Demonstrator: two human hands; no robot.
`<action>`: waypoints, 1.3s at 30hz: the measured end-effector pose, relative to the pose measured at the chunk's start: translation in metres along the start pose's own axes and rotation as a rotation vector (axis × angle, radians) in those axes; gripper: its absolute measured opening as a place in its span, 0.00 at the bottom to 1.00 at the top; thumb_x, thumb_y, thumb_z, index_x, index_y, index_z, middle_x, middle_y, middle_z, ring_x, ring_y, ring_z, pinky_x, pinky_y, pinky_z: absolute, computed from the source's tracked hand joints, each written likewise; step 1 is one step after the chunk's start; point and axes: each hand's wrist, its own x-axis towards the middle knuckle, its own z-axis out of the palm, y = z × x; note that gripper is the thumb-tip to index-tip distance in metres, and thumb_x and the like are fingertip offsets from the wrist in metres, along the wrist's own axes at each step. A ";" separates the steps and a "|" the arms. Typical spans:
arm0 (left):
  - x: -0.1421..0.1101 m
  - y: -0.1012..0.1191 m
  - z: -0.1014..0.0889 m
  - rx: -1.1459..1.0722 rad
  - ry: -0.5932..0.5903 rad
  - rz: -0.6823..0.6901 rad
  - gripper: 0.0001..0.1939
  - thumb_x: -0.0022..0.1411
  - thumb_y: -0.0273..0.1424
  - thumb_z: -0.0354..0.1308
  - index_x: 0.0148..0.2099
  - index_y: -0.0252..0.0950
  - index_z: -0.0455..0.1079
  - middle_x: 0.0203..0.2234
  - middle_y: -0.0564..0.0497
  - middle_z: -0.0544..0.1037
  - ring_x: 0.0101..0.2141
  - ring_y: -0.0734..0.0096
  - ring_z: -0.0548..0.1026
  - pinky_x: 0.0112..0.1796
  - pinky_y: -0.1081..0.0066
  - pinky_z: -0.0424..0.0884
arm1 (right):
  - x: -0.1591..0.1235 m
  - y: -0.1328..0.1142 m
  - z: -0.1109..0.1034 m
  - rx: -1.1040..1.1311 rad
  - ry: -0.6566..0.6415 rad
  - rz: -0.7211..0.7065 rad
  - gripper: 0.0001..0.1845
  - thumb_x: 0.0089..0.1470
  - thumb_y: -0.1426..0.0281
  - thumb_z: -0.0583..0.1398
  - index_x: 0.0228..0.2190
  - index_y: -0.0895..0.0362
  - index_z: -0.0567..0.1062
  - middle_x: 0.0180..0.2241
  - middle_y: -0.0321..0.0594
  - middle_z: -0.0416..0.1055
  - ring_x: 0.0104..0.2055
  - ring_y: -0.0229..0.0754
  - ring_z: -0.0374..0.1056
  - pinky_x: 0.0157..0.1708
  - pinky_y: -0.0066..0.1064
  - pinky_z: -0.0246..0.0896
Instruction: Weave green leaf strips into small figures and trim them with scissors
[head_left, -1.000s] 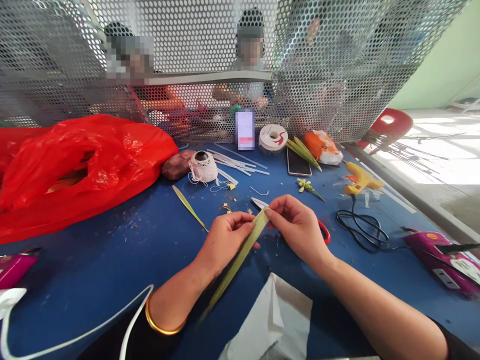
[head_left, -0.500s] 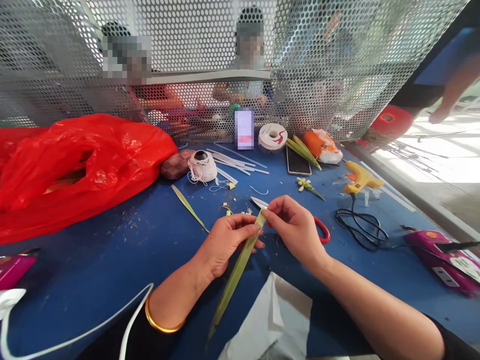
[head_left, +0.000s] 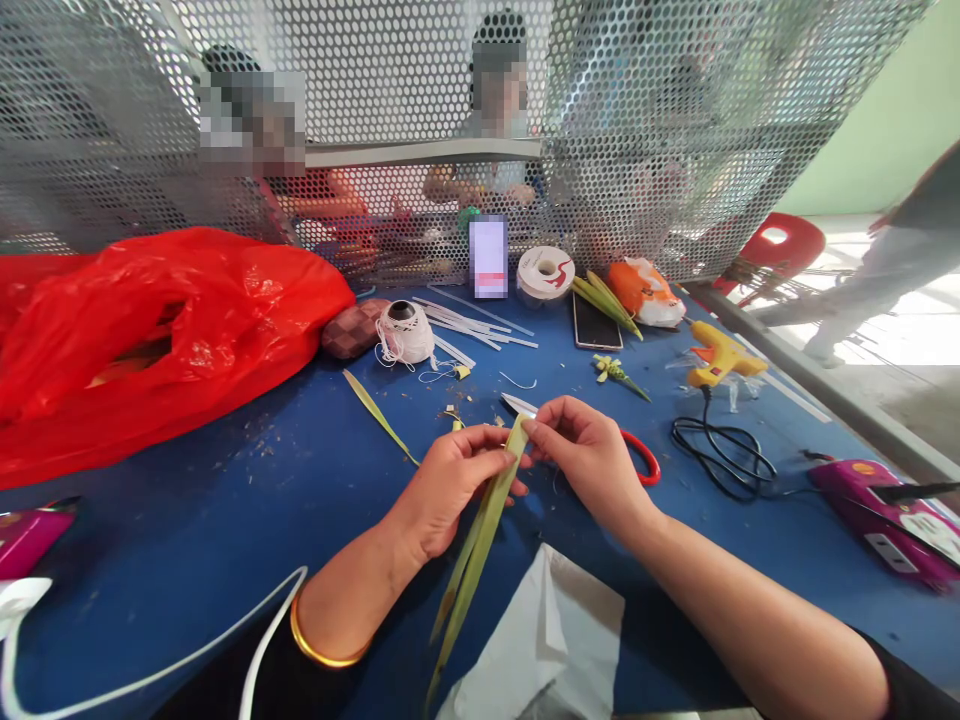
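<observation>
Above the flat blue counter (head_left: pixel 225 540), the left hand (head_left: pixel 450 480) pinches a long, narrow, pale-green leaf strip (head_left: pixel 484 525) just short of its far end; the right hand (head_left: pixel 581 440), thumb and fingers closed at that end, is nearer the tip, the long axis slanting toward the near left

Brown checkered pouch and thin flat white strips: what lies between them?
A black-topped cone of white thread sits between them, in the head view.

No words are legible; the round white spool (head_left: pixel 534 270) near the blue bench's (head_left: pixel 247 520) far edge bears a red squiggle (head_left: pixel 562 273).
</observation>
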 end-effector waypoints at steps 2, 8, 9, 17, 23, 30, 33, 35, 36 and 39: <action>0.000 0.000 0.000 -0.002 0.012 -0.004 0.09 0.54 0.27 0.63 0.39 0.34 0.76 0.32 0.49 0.80 0.24 0.77 0.76 0.28 0.76 0.70 | 0.000 0.002 0.000 -0.022 0.000 -0.009 0.14 0.51 0.59 0.64 0.25 0.56 0.70 0.21 0.34 0.70 0.24 0.38 0.67 0.24 0.29 0.60; 0.003 0.000 -0.001 -0.121 0.040 -0.072 0.06 0.57 0.27 0.61 0.39 0.34 0.74 0.30 0.48 0.79 0.24 0.75 0.76 0.25 0.76 0.70 | -0.002 0.005 -0.001 -0.104 0.042 -0.078 0.12 0.53 0.61 0.63 0.26 0.56 0.70 0.22 0.33 0.69 0.24 0.37 0.64 0.23 0.28 0.57; 0.003 0.000 -0.001 -0.145 0.044 -0.083 0.06 0.57 0.27 0.61 0.38 0.34 0.73 0.30 0.48 0.79 0.24 0.74 0.76 0.23 0.76 0.70 | -0.003 0.005 -0.001 -0.125 0.047 -0.102 0.12 0.53 0.61 0.62 0.26 0.55 0.70 0.22 0.33 0.69 0.24 0.37 0.64 0.24 0.28 0.57; 0.005 0.001 -0.002 -0.175 0.029 -0.097 0.07 0.58 0.26 0.60 0.40 0.32 0.73 0.30 0.48 0.79 0.23 0.75 0.76 0.21 0.77 0.70 | -0.006 0.003 0.000 -0.196 0.046 -0.230 0.08 0.56 0.65 0.60 0.27 0.54 0.69 0.24 0.33 0.69 0.26 0.38 0.65 0.25 0.29 0.58; 0.005 0.002 -0.002 -0.177 0.050 -0.090 0.05 0.60 0.24 0.57 0.40 0.32 0.72 0.28 0.51 0.77 0.23 0.75 0.76 0.20 0.78 0.71 | -0.009 0.001 0.001 -0.238 0.069 -0.271 0.08 0.57 0.68 0.59 0.26 0.54 0.68 0.25 0.34 0.71 0.26 0.37 0.66 0.27 0.29 0.61; 0.004 0.000 0.001 -0.084 0.096 -0.041 0.04 0.57 0.24 0.58 0.36 0.32 0.73 0.28 0.51 0.76 0.21 0.78 0.73 0.17 0.80 0.66 | -0.007 0.000 0.001 -0.153 0.056 -0.241 0.04 0.55 0.69 0.59 0.35 0.53 0.68 0.27 0.33 0.68 0.27 0.38 0.67 0.28 0.30 0.63; 0.005 0.000 0.002 -0.047 0.126 -0.022 0.04 0.56 0.25 0.59 0.35 0.32 0.73 0.26 0.51 0.75 0.20 0.78 0.72 0.17 0.80 0.64 | -0.007 0.001 -0.002 -0.159 0.002 -0.283 0.09 0.56 0.71 0.58 0.41 0.53 0.70 0.27 0.32 0.67 0.28 0.37 0.67 0.30 0.29 0.63; 0.006 -0.001 0.001 -0.026 0.129 -0.008 0.04 0.55 0.25 0.60 0.35 0.31 0.74 0.25 0.52 0.75 0.19 0.79 0.72 0.16 0.80 0.63 | -0.008 0.001 -0.004 -0.172 -0.019 -0.315 0.10 0.56 0.72 0.57 0.42 0.53 0.72 0.27 0.32 0.68 0.28 0.37 0.67 0.30 0.29 0.63; 0.006 -0.001 0.001 -0.018 0.127 -0.001 0.05 0.55 0.26 0.60 0.35 0.31 0.75 0.25 0.52 0.75 0.19 0.79 0.71 0.16 0.80 0.63 | -0.008 0.002 -0.005 -0.176 -0.029 -0.332 0.10 0.56 0.73 0.57 0.41 0.54 0.73 0.27 0.33 0.68 0.28 0.37 0.67 0.31 0.30 0.63; 0.007 -0.002 0.000 -0.007 0.115 0.012 0.07 0.54 0.27 0.61 0.37 0.32 0.76 0.24 0.52 0.75 0.18 0.79 0.71 0.16 0.80 0.62 | -0.007 0.002 -0.007 -0.195 -0.064 -0.379 0.10 0.56 0.75 0.56 0.38 0.54 0.75 0.30 0.36 0.71 0.29 0.37 0.67 0.30 0.30 0.63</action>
